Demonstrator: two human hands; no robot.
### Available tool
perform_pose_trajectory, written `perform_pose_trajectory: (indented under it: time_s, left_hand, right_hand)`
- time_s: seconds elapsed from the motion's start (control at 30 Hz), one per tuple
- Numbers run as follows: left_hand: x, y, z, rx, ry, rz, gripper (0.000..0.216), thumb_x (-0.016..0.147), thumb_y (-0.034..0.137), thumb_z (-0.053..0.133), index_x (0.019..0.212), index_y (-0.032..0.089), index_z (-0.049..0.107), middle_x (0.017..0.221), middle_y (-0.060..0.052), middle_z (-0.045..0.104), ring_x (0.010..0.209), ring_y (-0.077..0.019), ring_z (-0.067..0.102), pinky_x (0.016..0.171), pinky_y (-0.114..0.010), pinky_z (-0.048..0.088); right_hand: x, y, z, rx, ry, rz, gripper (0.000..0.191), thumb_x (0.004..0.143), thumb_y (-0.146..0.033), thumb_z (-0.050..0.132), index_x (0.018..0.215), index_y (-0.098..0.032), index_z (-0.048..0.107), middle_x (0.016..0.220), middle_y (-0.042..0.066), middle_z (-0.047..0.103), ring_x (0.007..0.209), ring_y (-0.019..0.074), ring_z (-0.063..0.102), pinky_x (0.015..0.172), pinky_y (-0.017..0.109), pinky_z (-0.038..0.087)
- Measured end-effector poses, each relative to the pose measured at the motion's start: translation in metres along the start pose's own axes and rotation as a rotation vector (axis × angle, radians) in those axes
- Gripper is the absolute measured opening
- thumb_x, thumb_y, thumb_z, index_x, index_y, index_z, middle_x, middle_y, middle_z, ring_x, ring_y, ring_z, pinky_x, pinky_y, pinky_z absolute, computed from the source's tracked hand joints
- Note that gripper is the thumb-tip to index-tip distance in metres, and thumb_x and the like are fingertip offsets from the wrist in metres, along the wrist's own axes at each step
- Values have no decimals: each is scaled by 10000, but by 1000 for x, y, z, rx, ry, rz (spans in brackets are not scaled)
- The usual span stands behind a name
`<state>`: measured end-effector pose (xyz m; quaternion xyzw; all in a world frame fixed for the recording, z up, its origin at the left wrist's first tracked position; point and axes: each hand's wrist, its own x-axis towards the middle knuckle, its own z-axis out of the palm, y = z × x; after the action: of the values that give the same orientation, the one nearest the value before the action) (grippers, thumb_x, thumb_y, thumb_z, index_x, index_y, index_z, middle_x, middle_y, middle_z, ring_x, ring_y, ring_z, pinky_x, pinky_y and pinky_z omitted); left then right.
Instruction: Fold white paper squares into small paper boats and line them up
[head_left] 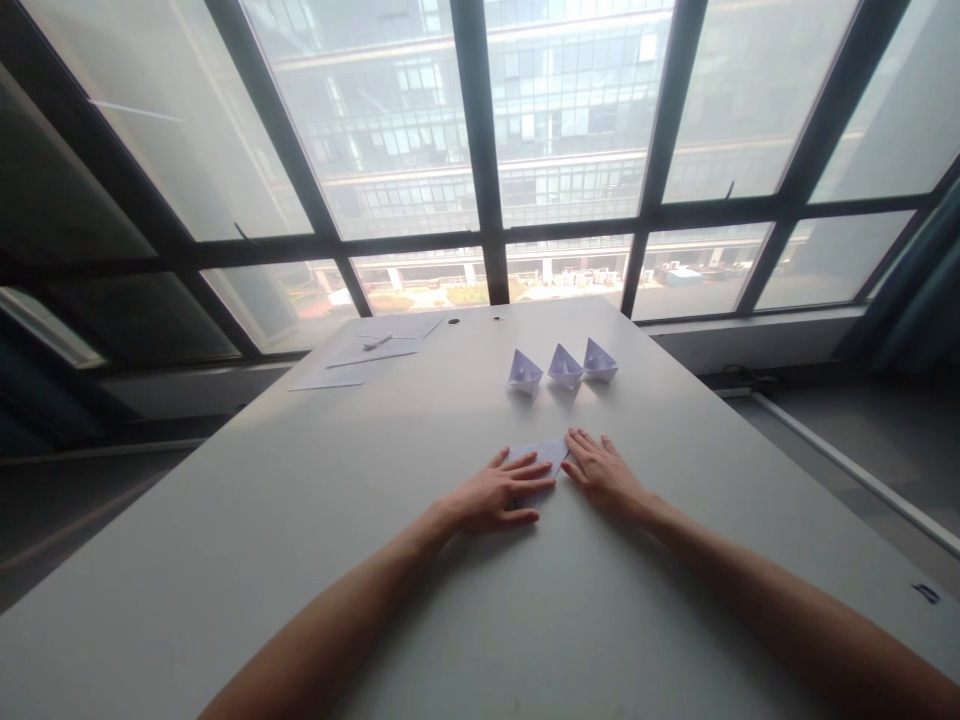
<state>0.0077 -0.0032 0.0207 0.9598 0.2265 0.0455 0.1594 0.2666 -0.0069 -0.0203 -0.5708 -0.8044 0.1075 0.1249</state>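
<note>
"What's before you?"
"A broad white worktop [225,560]. Loose white paper sheets [337,378] overlap by its far left corner."
"What's done?"
"Three pale, pointed folded-paper shapes [565,367] stand toward the far right corner; I judge them finished."
"What's left?"
"One flat white paper piece [553,450], nearer me than those, slightly right of midway between the side edges. Its shaping seems unfinished."
"Your grip?"
"Nothing pinched: my left hand [499,497] spreads wide over the piece; my right hand [600,468] lies flat at its right edge."
</note>
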Motion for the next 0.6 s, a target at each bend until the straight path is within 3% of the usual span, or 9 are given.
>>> perform_pose_trajectory:
  time_s: [0.5,0.6]
  left_hand:
    - [2,1,8,-45,135,-55,439,964,349,551,1401,355,512,1485,-6,494,1448,-237,329,1219,-511,79]
    - [4,2,11,-56,209,-77,337,950,282,564,1282,322,611,1396,-15,584,1395,-221,413,1215,-507,111]
  right_hand:
    - [-1,1,-1,20,-1,-24,573,1010,-447,359,1514,-176,356,1603,140,250,1495,256,177,1191,524,96]
    - [-1,0,-2,20,-9,-19,575,1009,-452,356,1516,-179,355,1605,137,248,1495,259,179,1192,524,92]
